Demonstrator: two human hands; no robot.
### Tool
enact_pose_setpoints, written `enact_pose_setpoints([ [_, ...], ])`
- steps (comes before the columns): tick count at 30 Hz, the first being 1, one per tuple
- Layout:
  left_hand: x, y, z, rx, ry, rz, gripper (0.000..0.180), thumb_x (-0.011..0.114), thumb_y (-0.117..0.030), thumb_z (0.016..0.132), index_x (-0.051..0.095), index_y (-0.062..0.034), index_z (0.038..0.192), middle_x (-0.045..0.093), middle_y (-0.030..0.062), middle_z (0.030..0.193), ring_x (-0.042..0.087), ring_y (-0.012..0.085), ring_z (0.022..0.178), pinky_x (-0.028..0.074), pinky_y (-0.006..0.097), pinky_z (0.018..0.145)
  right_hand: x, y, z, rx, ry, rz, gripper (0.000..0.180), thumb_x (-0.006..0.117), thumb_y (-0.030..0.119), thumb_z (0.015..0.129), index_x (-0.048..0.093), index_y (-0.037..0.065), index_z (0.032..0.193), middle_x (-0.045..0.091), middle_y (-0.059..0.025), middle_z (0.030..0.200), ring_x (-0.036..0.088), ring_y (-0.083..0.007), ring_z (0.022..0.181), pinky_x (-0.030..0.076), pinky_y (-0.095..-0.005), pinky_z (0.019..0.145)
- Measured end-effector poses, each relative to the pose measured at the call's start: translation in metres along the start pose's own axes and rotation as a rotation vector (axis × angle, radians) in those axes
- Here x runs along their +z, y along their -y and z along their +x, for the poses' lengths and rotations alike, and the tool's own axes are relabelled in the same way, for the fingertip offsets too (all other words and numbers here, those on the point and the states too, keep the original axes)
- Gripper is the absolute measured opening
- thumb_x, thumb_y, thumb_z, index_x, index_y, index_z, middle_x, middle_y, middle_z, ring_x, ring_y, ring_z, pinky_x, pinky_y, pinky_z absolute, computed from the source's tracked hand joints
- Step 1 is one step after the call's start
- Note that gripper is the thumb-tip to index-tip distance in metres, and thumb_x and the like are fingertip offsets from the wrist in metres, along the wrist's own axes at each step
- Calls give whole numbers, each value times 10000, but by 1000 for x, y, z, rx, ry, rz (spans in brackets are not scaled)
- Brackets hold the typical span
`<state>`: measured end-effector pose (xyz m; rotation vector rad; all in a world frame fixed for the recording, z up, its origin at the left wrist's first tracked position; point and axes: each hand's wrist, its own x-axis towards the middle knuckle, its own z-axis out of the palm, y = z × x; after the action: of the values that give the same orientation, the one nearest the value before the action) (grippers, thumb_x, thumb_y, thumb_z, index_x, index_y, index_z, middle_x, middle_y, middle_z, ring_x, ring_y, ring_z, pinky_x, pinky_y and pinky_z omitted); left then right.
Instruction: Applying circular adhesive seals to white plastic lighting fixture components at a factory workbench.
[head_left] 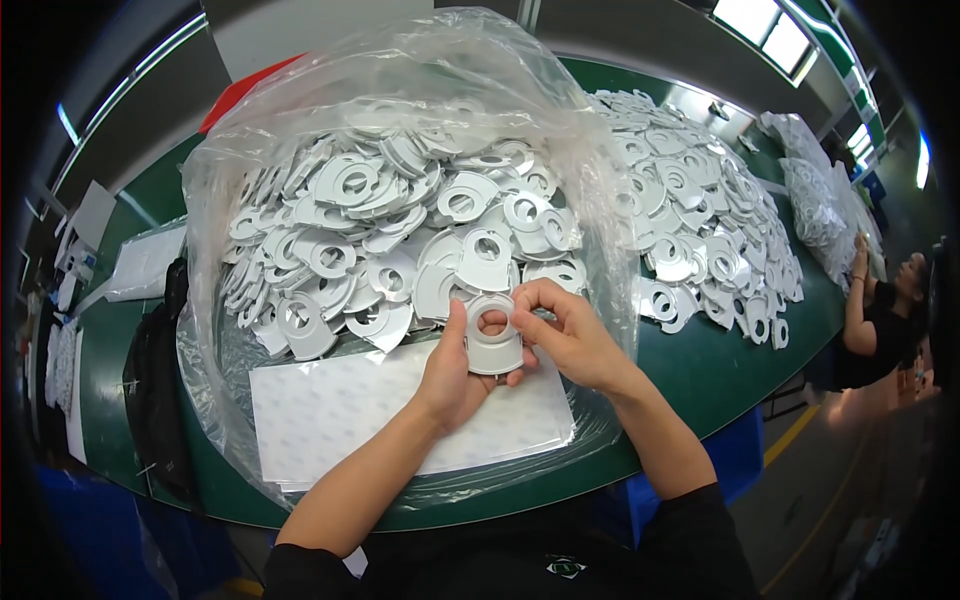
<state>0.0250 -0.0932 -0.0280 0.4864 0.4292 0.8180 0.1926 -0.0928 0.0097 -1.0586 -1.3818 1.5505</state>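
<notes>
Centrally, a white ring-topped part [495, 356] is held between the two hands, over the far right part of a stack of pale sheets [350, 420]. It is gripped at its left side by the left hand [448, 382], with the thumb laid along the edge and fingers seen through the ring and below the body. Its right rim is met by the fingertips of the right hand [578, 342]; whether it is pinched there cannot be told. The long axis is pointed away from the wearer, ring outward, broad end inward; neither hand is clearly nearer.

Just beyond the ring, the space is crowded by a heap of similar parts [355, 185], which is enclosed on the far side and flanks by a clear plastic bag [212, 375]. To the right, a second heap [705, 200] is spread on the green table [720, 365], separated from the hands by the bag's wall. Farther right, filled clear bags [815, 205] are seen beside a co-worker [868, 325]. At left, a black bundle [160, 400] is laid.
</notes>
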Motion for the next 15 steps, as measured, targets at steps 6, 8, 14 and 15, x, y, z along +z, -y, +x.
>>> enact_pose_setpoints([
  [6, 0, 0, 0, -3, 4, 13, 660, 124, -574, 968, 516, -59, 1100, 594, 110, 977, 596, 207, 831, 443, 305, 625, -1, 1, 0, 8, -3, -27, 106, 548, 90, 933, 514, -7, 957, 484, -60, 1074, 531, -83, 643, 474, -223, 586],
  [8, 1, 0, 0, -3, 4, 8, 662, 122, -575, 968, 517, -60, 1098, 594, 110, 975, 596, 207, 830, 443, 305, 624, -1, 1, 0, -1, -5, -31, 102, 551, 87, 930, 518, -8, 951, 483, -60, 1073, 532, -82, 641, 475, -222, 586],
  [14, 1, 0, 0, -2, -7, 12, 666, 117, -578, 966, 520, -62, 1089, 591, 107, 969, 594, 206, 827, 443, 307, 627, 0, 1, 0, -5, -17, -20, 91, 560, 75, 919, 530, -11, 928, 481, -54, 1057, 533, -78, 635, 477, -218, 588],
  [15, 1, 0, 0, -3, -2, 9, 666, 116, -578, 966, 520, -63, 1088, 590, 106, 967, 593, 205, 827, 443, 308, 628, 0, 1, 0, -15, -23, -29, 91, 562, 73, 917, 531, -12, 924, 481, -53, 1051, 533, -77, 633, 478, -217, 589],
])
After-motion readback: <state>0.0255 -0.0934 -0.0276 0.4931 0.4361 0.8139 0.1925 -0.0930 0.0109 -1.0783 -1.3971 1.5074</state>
